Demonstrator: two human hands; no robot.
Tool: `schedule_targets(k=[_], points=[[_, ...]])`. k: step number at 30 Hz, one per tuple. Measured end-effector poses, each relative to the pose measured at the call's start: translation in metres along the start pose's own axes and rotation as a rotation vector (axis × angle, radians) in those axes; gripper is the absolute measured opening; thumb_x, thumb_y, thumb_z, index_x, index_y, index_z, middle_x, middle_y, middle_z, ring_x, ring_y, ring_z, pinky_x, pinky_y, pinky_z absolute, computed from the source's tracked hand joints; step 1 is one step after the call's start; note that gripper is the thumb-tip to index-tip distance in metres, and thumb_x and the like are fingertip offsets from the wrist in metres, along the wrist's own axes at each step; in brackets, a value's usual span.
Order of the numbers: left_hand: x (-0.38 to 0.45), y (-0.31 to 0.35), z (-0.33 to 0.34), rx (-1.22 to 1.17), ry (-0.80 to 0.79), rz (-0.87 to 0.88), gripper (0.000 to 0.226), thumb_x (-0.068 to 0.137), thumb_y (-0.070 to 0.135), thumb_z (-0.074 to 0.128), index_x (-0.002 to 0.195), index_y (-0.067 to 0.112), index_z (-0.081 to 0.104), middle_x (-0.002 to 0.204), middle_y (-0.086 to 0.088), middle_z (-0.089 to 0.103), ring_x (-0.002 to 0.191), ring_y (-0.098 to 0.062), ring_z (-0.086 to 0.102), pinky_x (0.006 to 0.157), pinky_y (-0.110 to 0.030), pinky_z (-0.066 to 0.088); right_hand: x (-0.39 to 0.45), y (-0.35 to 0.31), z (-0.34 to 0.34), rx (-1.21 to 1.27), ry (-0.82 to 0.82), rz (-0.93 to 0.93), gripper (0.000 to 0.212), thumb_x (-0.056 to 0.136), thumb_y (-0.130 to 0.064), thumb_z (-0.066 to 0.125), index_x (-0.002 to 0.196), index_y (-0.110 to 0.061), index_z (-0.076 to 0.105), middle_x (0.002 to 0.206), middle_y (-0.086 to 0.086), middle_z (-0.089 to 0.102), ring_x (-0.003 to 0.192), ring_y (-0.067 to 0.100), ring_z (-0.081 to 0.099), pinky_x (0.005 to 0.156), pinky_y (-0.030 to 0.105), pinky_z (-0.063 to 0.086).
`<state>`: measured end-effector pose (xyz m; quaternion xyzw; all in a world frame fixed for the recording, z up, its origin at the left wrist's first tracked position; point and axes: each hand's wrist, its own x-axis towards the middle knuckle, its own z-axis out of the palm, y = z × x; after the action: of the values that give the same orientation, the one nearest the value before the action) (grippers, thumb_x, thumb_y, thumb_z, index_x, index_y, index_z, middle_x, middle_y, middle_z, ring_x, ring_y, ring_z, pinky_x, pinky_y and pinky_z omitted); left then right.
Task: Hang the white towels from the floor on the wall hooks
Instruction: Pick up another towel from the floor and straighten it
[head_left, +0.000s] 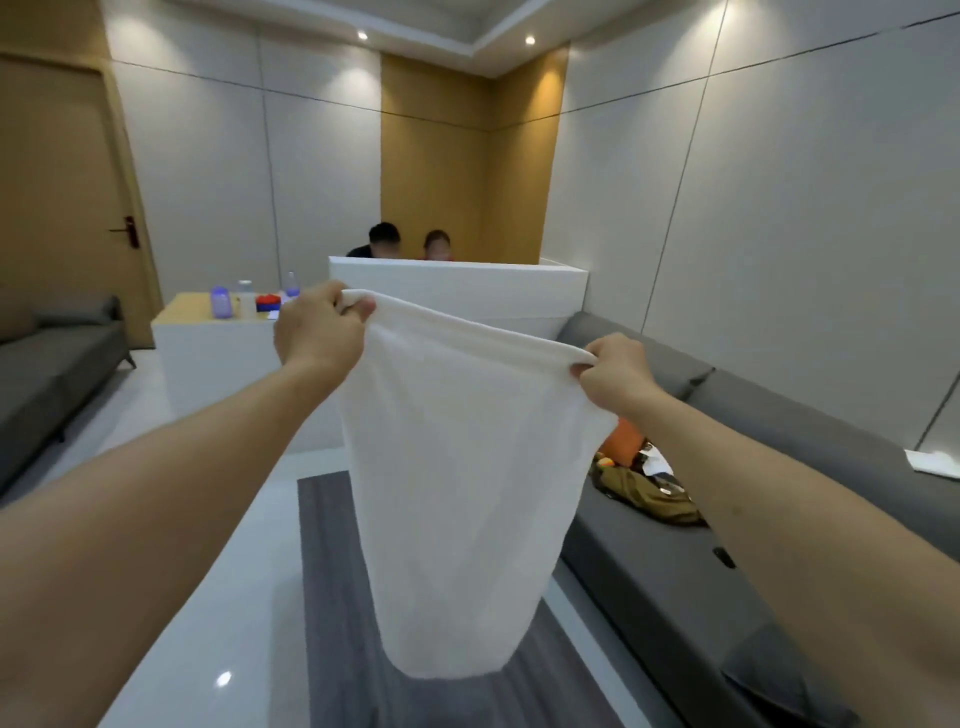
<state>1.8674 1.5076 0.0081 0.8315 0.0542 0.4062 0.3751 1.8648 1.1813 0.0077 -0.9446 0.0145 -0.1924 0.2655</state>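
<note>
A white towel (457, 493) hangs in the air in front of me, stretched by its top edge between both hands. My left hand (319, 327) pinches the upper left corner, fingers curled round the hem. My right hand (615, 371) grips the upper right corner, a little lower than the left. The towel's lower end hangs free above the dark rug. No wall hooks show in this view.
A grey sofa (769, 467) runs along the right wall with a pile of clothes and bags (644, 483) on it. Another grey sofa (52, 374) stands at left. A white counter (467, 291) is ahead, two people behind it. A dark rug (332, 597) lies on the pale floor.
</note>
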Motion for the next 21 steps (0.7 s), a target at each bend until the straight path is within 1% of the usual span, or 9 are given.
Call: schedule_targets(k=[3,5,7,10,13,15,18,19,21], points=[[0.036,-0.035,0.011,0.089,0.003,-0.038,0.016,0.086,0.039,0.063,0.095,0.028,0.07,0.093,-0.006,0.068,0.089,-0.032,0.058,0.07,-0.031,0.037,0.056,-0.015,0.029,-0.018,-0.011,-0.044,0.016,0.085,-0.017,0.061,0.075,-0.012,0.072,0.077,0.009,0.067,0.071,0.026,0.063,0.067,0.04,0.058],[0.06,-0.059,0.021,0.163,-0.009,-0.075,0.012,0.085,0.036,0.063,0.093,0.03,0.069,0.1,-0.008,0.067,0.087,-0.032,0.055,0.07,-0.031,0.035,0.092,-0.027,0.054,-0.016,-0.019,-0.072,0.019,0.087,-0.018,0.063,0.069,-0.016,0.07,0.073,0.005,0.066,0.067,0.02,0.06,0.058,0.031,0.052],[0.08,-0.081,0.031,0.238,-0.02,-0.107,0.011,0.086,0.035,0.061,0.092,0.027,0.067,0.098,-0.009,0.066,0.082,-0.03,0.052,0.069,-0.033,0.036,0.124,-0.038,0.079,-0.015,-0.032,-0.088,0.022,0.089,-0.018,0.062,0.067,-0.018,0.068,0.068,0.001,0.062,0.064,0.016,0.057,0.055,0.026,0.044],[0.103,-0.109,0.044,0.332,-0.006,-0.136,0.013,0.089,0.036,0.061,0.091,0.026,0.068,0.093,-0.01,0.065,0.076,-0.024,0.043,0.067,-0.032,0.033,0.161,-0.054,0.114,-0.073,-0.053,-0.136,0.02,0.091,-0.02,0.058,0.078,-0.015,0.073,0.073,0.006,0.065,0.071,0.024,0.059,0.065,0.03,0.047],[0.124,-0.125,0.052,0.39,-0.004,-0.155,0.013,0.09,0.037,0.059,0.09,0.026,0.067,0.088,-0.009,0.065,0.074,-0.024,0.044,0.065,-0.032,0.032,0.187,-0.068,0.136,-0.095,-0.006,-0.153,0.019,0.093,-0.027,0.059,0.084,-0.02,0.074,0.082,0.008,0.068,0.082,0.029,0.061,0.074,0.037,0.054],[0.138,-0.128,0.055,0.391,0.0,-0.178,0.014,0.09,0.037,0.059,0.089,0.026,0.067,0.088,-0.009,0.066,0.074,-0.025,0.047,0.064,-0.031,0.033,0.202,-0.075,0.145,-0.027,0.009,-0.135,0.019,0.095,-0.026,0.059,0.087,-0.018,0.075,0.085,0.008,0.068,0.083,0.028,0.061,0.079,0.04,0.055],[0.154,-0.122,0.058,0.377,0.031,-0.176,0.013,0.088,0.033,0.06,0.091,0.025,0.071,0.095,-0.009,0.068,0.079,-0.026,0.049,0.066,-0.031,0.035,0.22,-0.078,0.147,0.105,0.014,-0.13,0.02,0.095,-0.02,0.059,0.088,-0.012,0.075,0.085,0.01,0.068,0.083,0.028,0.06,0.081,0.039,0.054],[0.157,-0.119,0.058,0.366,0.046,-0.163,0.014,0.088,0.031,0.06,0.092,0.025,0.072,0.098,-0.009,0.068,0.083,-0.028,0.053,0.068,-0.032,0.038,0.224,-0.077,0.146,0.152,0.01,-0.133,0.019,0.095,-0.018,0.059,0.088,-0.012,0.076,0.085,0.009,0.068,0.084,0.027,0.06,0.08,0.038,0.053],[0.158,-0.112,0.054,0.333,0.068,-0.15,0.016,0.088,0.03,0.06,0.095,0.024,0.073,0.099,-0.009,0.069,0.091,-0.032,0.058,0.076,-0.034,0.048,0.226,-0.075,0.141,0.23,0.001,-0.145,0.019,0.094,-0.014,0.059,0.084,-0.014,0.075,0.082,0.005,0.067,0.081,0.022,0.06,0.073,0.03,0.048]])
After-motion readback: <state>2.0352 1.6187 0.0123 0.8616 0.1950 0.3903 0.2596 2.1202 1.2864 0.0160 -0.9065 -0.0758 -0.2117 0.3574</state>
